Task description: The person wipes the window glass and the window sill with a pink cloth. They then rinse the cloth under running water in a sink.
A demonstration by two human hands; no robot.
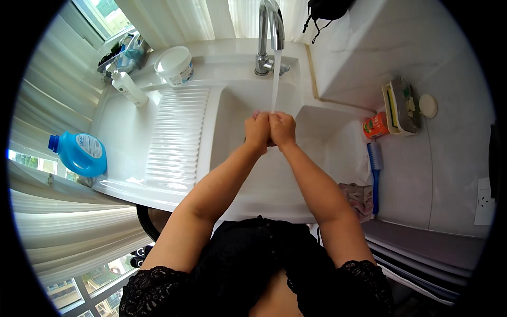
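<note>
Water runs in a straight stream from the chrome faucet [271, 37] down onto my two hands, which are pressed together over the white sink basin [227, 137]. My left hand [257, 130] is closed, its fingers curled inward. Against it, my right hand [282, 128] is closed too, with the knuckles up. A bit of pink shows at the top of my left hand and something dark below between the hands; what they hold, if anything, is hidden.
Left of the basin is a ribbed washboard [177, 137], with a white tub [174, 66], a white pump bottle [129, 89] and a blue detergent jug [80, 154] around it. On the right are an orange container [375, 126], a blue brush [375, 164] and a crumpled cloth [358, 199].
</note>
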